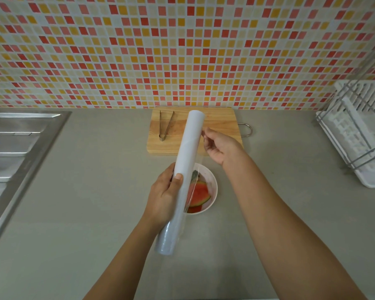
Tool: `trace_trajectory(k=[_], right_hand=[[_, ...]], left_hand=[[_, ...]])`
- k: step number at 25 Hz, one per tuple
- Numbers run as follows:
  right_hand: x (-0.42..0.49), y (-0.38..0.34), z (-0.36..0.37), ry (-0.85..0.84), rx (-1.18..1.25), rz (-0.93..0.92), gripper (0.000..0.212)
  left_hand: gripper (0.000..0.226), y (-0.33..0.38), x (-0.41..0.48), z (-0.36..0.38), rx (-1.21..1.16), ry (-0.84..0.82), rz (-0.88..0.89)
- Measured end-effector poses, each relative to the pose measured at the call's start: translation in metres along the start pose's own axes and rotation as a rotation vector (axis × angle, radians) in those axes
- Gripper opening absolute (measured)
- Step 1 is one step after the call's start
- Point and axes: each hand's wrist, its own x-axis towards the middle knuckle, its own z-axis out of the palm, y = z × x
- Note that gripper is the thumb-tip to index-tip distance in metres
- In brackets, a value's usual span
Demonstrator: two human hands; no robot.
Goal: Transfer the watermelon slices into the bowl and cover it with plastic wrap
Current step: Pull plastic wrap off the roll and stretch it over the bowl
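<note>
My left hand (166,194) grips a long white roll of plastic wrap (187,156), held tilted above the counter. My right hand (220,147) pinches the loose edge of the clear film at the roll's upper right side. A thin strip of film hangs off the roll over the bowl. Below the roll stands a white bowl (212,180) with watermelon slices (199,194) inside, partly hidden by the roll.
A wooden cutting board (223,120) lies against the tiled wall, with metal tongs (165,126) on its left part. A steel sink (15,148) fills the left. A white dish rack (359,135) stands at the right.
</note>
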Motion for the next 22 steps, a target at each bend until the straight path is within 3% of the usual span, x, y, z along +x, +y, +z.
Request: trace_trajectory(k=[5,8,13,16,22], right_hand=[[0.0,-0.003,-0.001,0.004,0.086,0.087,0.011],[-0.002,-0.005,-0.002,0.003,0.183,0.166,0.009],[-0.008,0.0,0.005,0.037,0.256,0.084,0.009],[-0.01,0.0,0.006,0.05,0.256,-0.034,0.045],[-0.021,0.004,0.009,0.077,-0.245,-0.6,0.031]], left_hand=[[0.044,-0.001,0.001,0.001,0.042,0.007,0.025],[0.031,0.001,-0.003,0.002,0.016,0.008,0.026],[0.028,0.006,-0.004,0.004,-0.028,-0.005,0.019],[0.029,0.007,-0.003,0.004,-0.035,-0.008,-0.003],[0.036,0.003,0.002,0.002,0.02,0.037,-0.015]])
